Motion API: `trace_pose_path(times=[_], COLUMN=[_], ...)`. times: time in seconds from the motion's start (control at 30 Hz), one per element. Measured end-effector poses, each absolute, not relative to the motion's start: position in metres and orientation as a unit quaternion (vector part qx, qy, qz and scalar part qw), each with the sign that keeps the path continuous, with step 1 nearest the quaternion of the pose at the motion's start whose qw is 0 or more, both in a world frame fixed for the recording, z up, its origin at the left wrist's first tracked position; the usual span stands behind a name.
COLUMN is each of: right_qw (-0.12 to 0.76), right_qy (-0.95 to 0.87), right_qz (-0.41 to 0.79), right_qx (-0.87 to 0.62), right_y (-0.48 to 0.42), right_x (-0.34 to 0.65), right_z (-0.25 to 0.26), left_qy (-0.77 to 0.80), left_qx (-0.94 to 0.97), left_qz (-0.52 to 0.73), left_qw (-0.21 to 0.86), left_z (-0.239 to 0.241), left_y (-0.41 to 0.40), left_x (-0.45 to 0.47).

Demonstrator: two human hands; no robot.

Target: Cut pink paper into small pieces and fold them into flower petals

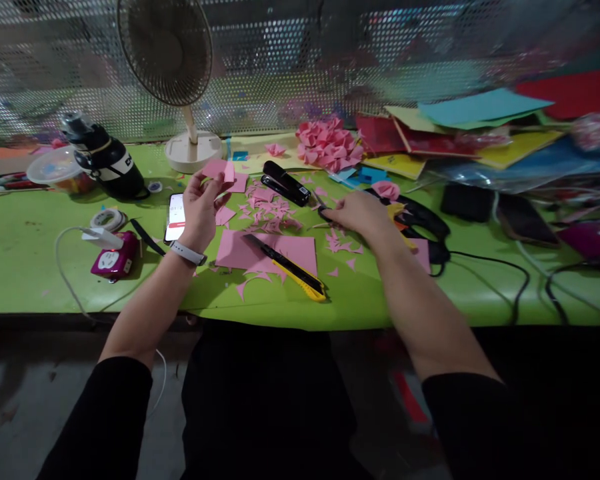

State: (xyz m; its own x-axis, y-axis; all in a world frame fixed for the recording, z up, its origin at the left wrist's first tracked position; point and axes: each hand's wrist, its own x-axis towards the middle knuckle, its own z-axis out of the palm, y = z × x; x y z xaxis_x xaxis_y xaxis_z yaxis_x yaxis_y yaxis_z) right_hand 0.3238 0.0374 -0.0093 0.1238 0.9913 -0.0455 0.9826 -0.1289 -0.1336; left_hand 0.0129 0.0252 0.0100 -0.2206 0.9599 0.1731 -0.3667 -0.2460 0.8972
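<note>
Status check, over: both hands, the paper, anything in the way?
Left hand pinching pink paper piece. Right hand at scissors, grip unclear. Pink scraps between hands; yellow-black utility knife lying across pink sheet.

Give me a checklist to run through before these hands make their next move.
1. Paper in hand: ok, held in the fingers of the left hand.
2. Scissors firmly gripped: cannot tell; the right hand is at them, but its fingers hide the grip.
3. Knife put aside: not ok, it lies across the pink sheet between the forearms.
4. Space between the hands clear: not ok, scraps and the stapler lie there.
5. Pink pile away from the hands: ok, it sits farther back, touching neither.
</note>
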Motion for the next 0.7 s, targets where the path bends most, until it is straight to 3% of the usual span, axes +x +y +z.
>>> trace_pose_path(times=[0.2, 0.4, 0.7], right_qw=[0.07, 0.041, 0.047], right_qy=[-0.668, -0.672, -0.676], right_qz=[0.053, 0.091, 0.038], right_qx=[-0.739, -0.734, -0.734], right_y=[0.031, 0.027, 0.015], right_x=[0.32, 0.316, 0.32], right_z=[-0.007, 0.002, 0.016], left_qy=[0.416, 0.497, 0.562], left_qx=[0.427, 0.489, 0.61], left_qz=[0.63, 0.487, 0.367], left_qw=[0.497, 0.526, 0.422], left_z=[0.007, -0.005, -0.025], left_y=[0.019, 0.012, 0.012], left_x=[0.017, 0.024, 0.033])
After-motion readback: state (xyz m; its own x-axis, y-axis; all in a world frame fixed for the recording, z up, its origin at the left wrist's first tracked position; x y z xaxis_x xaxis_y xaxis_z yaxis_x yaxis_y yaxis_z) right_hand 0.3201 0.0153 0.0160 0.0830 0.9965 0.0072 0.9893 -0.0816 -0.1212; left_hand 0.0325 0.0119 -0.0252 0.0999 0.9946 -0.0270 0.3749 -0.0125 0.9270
